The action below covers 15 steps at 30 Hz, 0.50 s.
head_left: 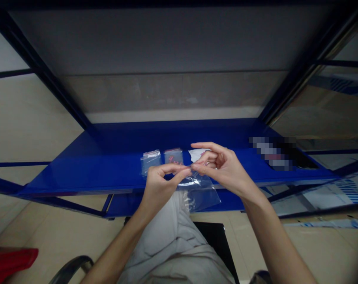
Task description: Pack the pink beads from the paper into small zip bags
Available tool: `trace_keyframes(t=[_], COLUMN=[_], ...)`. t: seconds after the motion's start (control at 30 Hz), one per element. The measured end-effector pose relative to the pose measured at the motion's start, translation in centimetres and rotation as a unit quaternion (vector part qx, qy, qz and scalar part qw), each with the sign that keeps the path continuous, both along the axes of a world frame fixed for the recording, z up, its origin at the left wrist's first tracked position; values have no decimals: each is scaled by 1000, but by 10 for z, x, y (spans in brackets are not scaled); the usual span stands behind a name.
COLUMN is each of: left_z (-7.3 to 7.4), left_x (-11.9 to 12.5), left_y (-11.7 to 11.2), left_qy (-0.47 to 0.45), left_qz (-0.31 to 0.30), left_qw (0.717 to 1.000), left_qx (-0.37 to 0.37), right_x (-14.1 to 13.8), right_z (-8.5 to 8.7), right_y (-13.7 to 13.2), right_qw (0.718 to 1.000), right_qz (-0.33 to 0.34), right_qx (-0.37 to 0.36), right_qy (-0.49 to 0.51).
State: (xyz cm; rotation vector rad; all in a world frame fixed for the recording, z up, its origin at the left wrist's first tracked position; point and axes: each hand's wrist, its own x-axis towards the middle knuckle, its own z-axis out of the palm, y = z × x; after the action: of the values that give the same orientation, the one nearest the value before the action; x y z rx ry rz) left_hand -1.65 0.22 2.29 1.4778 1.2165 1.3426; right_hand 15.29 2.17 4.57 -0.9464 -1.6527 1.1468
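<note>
My left hand [162, 185] and my right hand [223, 169] meet above a blue metal shelf [92, 177]. Their fingertips pinch the top edge of a clear plastic bag [202, 195], which hangs down over the shelf's front edge. Just beyond my left hand lie a small clear zip bag [150, 161] and a second one holding pink pieces [173, 157]. A white paper or packet [196, 154] lies partly hidden behind my right fingers.
A pixelated, unreadable object [273, 154] lies on the shelf to the right. Dark uprights frame the blue rack. Below are my light trousers [167, 244], a black chair edge [216, 240], and a red object [10, 262] at the lower left.
</note>
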Motion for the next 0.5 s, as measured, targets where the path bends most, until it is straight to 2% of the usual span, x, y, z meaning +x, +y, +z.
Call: trace_keyframes(t=[0.1,0.2,0.37,0.5], left_z=[-2,-4,-2,-2], left_x=[0,-1,-9,-16], left_y=[0,1,3,4], left_qy=[-5,-26,-20,18], left_qz=[4,12,17,-7], left_qw=[1000,1000,1000,999], left_qx=[-1,-2,10,41], right_x=[-2,-2,1,1], right_z=[-2,-1,6,10], right_y=[0,-2,-6,-10], right_qw=[999,993,960,940], right_qz=[3,18,31,27], right_qx=[36,105,240,247], right_qy=[-22,-58,-144,-234])
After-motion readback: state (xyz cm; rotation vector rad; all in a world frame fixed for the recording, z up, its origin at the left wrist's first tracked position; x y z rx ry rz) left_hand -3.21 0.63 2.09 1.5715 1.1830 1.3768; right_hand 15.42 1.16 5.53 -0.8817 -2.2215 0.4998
